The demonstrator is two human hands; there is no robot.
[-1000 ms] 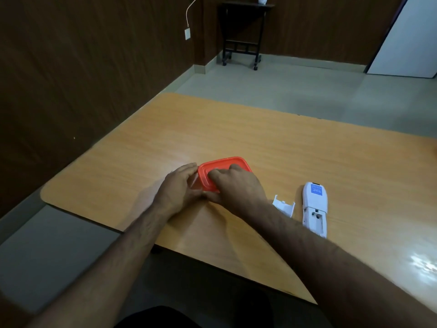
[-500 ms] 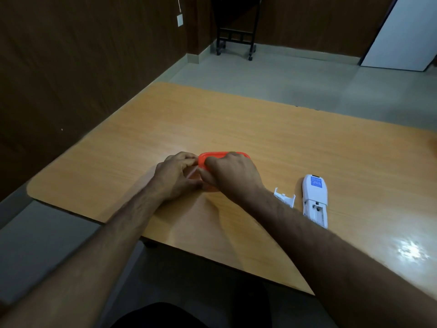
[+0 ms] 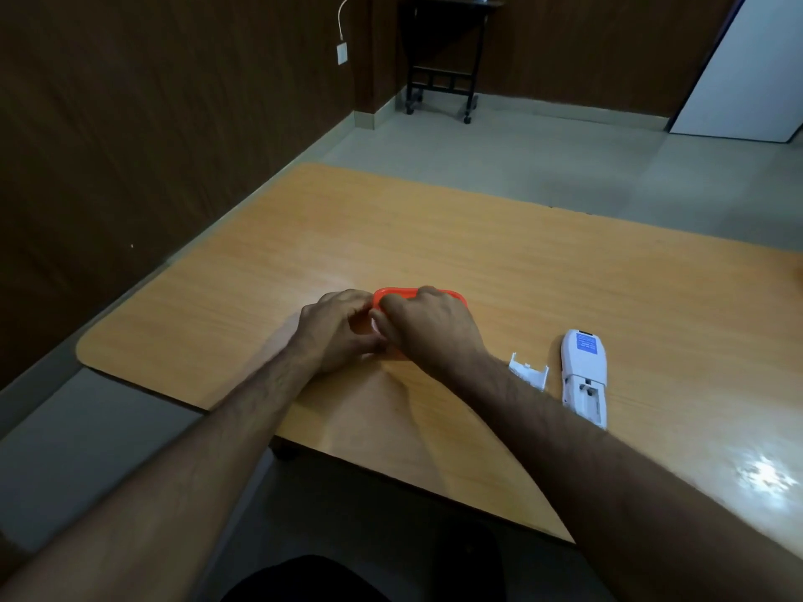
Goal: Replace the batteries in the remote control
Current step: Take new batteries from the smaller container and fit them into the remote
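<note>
A small container with an orange lid (image 3: 393, 294) sits on the wooden table (image 3: 478, 262) in front of me. My left hand (image 3: 334, 330) grips its left side with curled fingers. My right hand (image 3: 430, 325) curls over the lid's near left corner and covers most of it. The white remote control (image 3: 583, 375) lies face down to the right, its battery compartment uncovered and seemingly empty. Its white battery cover (image 3: 529, 370) lies loose just left of it. No batteries are visible.
The table's near edge runs diagonally below my forearms. A dark wall stands on the left. On the grey floor beyond, a black wheeled stand (image 3: 443, 76) sits by the far wall, and a white door (image 3: 751, 80) is at the right.
The lid's near left corner has tilted up under my right hand's fingers. Both hands have closed in over the container, hiding more of the lid. The remote and cover lie as before.
</note>
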